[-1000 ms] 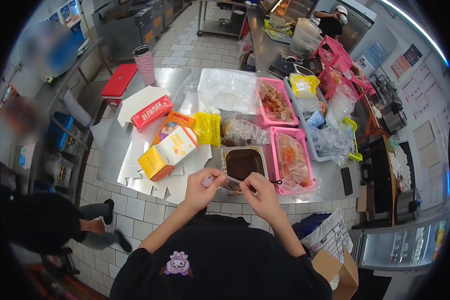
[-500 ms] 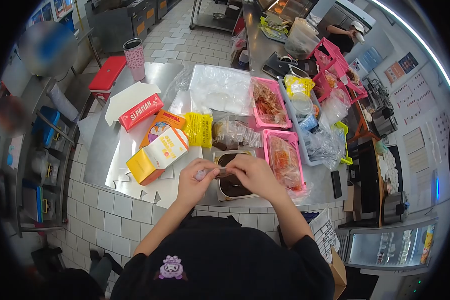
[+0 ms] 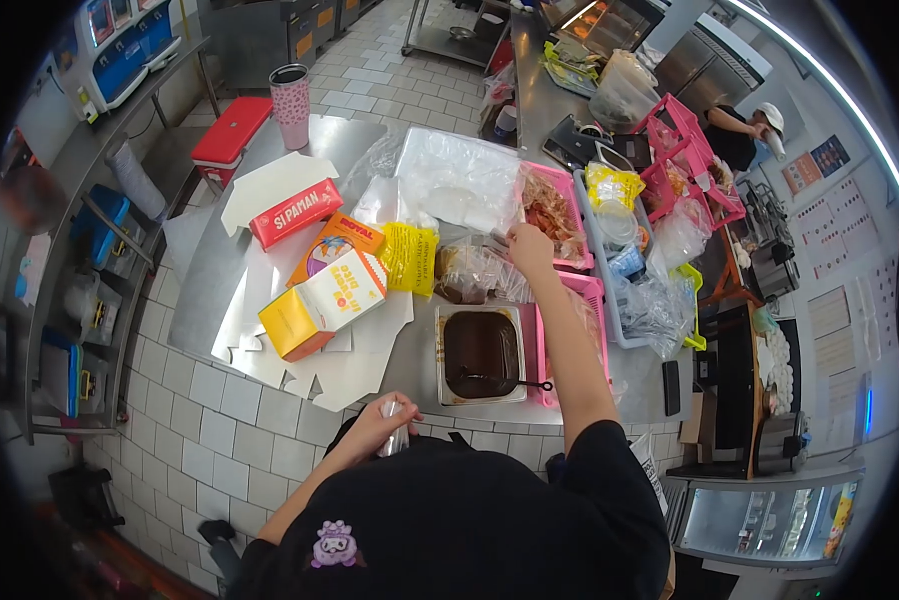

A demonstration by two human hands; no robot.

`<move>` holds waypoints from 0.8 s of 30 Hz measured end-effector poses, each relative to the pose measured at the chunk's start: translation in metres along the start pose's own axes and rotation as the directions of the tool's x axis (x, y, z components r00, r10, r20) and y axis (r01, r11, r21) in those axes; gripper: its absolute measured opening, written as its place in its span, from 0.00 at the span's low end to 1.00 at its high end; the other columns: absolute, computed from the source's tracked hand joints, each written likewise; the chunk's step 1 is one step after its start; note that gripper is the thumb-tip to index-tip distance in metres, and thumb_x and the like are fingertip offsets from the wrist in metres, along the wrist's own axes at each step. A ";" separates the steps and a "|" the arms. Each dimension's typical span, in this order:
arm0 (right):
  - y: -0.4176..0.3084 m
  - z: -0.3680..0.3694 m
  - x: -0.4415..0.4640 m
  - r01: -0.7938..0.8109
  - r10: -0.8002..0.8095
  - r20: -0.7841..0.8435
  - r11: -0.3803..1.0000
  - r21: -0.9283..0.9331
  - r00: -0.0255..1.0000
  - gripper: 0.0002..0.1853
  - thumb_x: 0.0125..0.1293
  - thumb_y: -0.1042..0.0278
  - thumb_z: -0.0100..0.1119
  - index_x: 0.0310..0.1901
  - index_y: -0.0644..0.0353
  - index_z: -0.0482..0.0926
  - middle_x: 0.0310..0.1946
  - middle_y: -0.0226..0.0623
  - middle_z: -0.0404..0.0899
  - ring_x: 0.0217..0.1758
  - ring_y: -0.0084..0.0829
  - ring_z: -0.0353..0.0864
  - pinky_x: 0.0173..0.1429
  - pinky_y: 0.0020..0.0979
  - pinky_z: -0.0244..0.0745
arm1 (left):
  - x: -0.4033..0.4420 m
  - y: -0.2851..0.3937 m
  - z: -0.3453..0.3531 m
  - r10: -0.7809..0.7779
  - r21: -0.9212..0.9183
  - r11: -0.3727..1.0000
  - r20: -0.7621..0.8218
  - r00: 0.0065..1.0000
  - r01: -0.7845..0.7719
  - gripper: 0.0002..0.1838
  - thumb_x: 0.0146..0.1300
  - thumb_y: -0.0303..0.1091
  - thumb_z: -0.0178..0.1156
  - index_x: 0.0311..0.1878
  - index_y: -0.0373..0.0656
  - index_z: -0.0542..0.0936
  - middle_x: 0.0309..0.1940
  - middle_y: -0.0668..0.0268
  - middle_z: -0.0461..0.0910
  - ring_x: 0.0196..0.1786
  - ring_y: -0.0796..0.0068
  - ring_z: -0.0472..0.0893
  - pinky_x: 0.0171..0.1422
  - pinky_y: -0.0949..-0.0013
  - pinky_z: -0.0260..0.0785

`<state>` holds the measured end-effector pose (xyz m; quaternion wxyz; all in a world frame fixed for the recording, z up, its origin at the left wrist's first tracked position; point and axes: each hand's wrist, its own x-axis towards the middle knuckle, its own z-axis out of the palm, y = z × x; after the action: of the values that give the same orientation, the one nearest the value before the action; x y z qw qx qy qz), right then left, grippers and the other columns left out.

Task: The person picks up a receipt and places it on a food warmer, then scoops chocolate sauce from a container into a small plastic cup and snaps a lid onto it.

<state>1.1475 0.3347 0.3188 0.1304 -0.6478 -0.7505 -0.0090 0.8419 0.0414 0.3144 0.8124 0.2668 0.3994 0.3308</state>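
Observation:
In the head view, my left hand (image 3: 378, 428) is closed around a bunched piece of clear plastic (image 3: 394, 440), close to my body. My right hand (image 3: 530, 246) reaches forward to the right edge of a stack of clear plastic sheets (image 3: 452, 180), beside a pink basket (image 3: 592, 252) of reddish food in plastic. Its fingers are curled together, and what they pinch is hidden. Between my arms stands a square metal container (image 3: 440, 390) holding dark brown sauce (image 3: 480, 345). A dark-handled ladle (image 3: 535, 385) rests in it.
A yellow packet (image 3: 410, 258), a white-and-yellow box (image 3: 330, 305), an orange box (image 3: 338, 245) and a red box (image 3: 296, 214) lie left. A pink tumbler (image 3: 291, 110) stands behind them. A blue-grey bin (image 3: 606, 275) is at right. Another person (image 3: 735, 135) stands at far right.
My hands have parted from above the metal container. The left drew back toward my body with the clear plastic; the right moved forward to the plastic sheets' edge. The sauce and ladle are now uncovered.

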 end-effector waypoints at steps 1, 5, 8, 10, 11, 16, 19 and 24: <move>0.004 0.012 0.000 -0.020 0.020 0.010 0.999 -0.025 1.000 0.09 0.56 0.62 0.60 0.31 0.58 0.83 0.33 0.45 0.82 0.38 0.46 0.83 0.41 0.45 0.76 | -0.001 0.000 0.000 -0.001 -0.004 1.000 -0.010 1.000 0.001 0.11 0.66 0.40 0.62 0.39 0.45 0.73 0.38 0.64 0.79 0.36 0.79 0.79 0.39 0.75 0.72; -0.009 0.020 -0.029 0.066 -0.069 -0.107 0.997 -0.026 0.992 0.09 0.59 0.64 0.59 0.35 0.61 0.81 0.38 0.47 0.80 0.42 0.49 0.80 0.44 0.45 0.75 | -0.001 0.008 -0.002 0.198 -0.043 0.978 -0.104 0.975 -0.203 0.10 0.65 0.35 0.63 0.40 0.45 0.71 0.39 0.62 0.79 0.38 0.75 0.80 0.42 0.70 0.75; -0.096 -0.043 -0.091 0.179 -0.107 -0.279 0.953 0.246 0.954 0.08 0.61 0.66 0.59 0.35 0.62 0.80 0.35 0.45 0.79 0.39 0.46 0.78 0.43 0.44 0.72 | -0.002 0.024 0.002 0.277 -0.234 0.911 -0.265 0.924 -0.340 0.10 0.66 0.33 0.62 0.40 0.43 0.70 0.40 0.62 0.78 0.42 0.73 0.80 0.47 0.67 0.75; -0.150 -0.077 -0.155 -0.060 -0.155 0.272 0.763 0.644 0.950 0.08 0.62 0.65 0.60 0.36 0.62 0.80 0.27 0.40 0.78 0.30 0.36 0.78 0.37 0.37 0.73 | 0.005 0.029 0.011 0.324 -0.268 0.870 -0.325 0.889 -0.415 0.09 0.66 0.32 0.61 0.39 0.43 0.69 0.42 0.61 0.78 0.45 0.73 0.80 0.48 0.69 0.75; -0.169 -0.078 -0.179 0.048 -0.296 0.240 0.716 0.696 0.924 0.09 0.62 0.65 0.60 0.37 0.62 0.81 0.25 0.39 0.78 0.28 0.32 0.78 0.36 0.34 0.73 | 0.010 0.027 0.016 0.335 -0.266 0.858 -0.357 0.872 -0.439 0.09 0.66 0.32 0.61 0.39 0.43 0.69 0.42 0.61 0.78 0.45 0.73 0.80 0.48 0.69 0.75; -0.171 -0.061 -0.222 -0.153 -0.183 0.300 0.555 0.818 0.936 0.11 0.64 0.64 0.62 0.40 0.63 0.82 0.25 0.39 0.80 0.29 0.23 0.79 0.34 0.30 0.73 | 0.016 0.029 0.027 0.507 -0.078 0.851 -0.137 0.851 -0.520 0.11 0.65 0.33 0.62 0.47 0.44 0.73 0.44 0.66 0.78 0.48 0.78 0.77 0.52 0.72 0.72; -0.162 -0.067 -0.231 -0.462 -0.086 0.527 0.378 0.803 0.846 0.09 0.64 0.70 0.61 0.38 0.69 0.81 0.27 0.40 0.81 0.30 0.22 0.80 0.33 0.28 0.74 | 0.018 0.021 0.015 0.480 0.027 0.877 -0.117 0.869 -0.481 0.16 0.63 0.34 0.64 0.53 0.45 0.75 0.41 0.69 0.77 0.46 0.81 0.77 0.49 0.74 0.71; -0.182 -0.086 -0.243 -0.141 0.032 0.168 0.711 0.689 0.985 0.03 0.65 0.78 0.59 0.37 0.69 0.79 0.26 0.32 0.78 0.26 0.22 0.78 0.31 0.24 0.74 | 0.012 0.012 0.015 0.414 0.169 0.902 -0.070 0.908 -0.398 0.17 0.63 0.31 0.64 0.54 0.42 0.75 0.42 0.69 0.78 0.46 0.81 0.78 0.52 0.75 0.70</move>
<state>1.0172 0.0541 0.3798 0.3108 -0.5840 -0.6746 0.3274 0.8556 0.0560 0.3252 0.6811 0.3869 0.4008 0.4751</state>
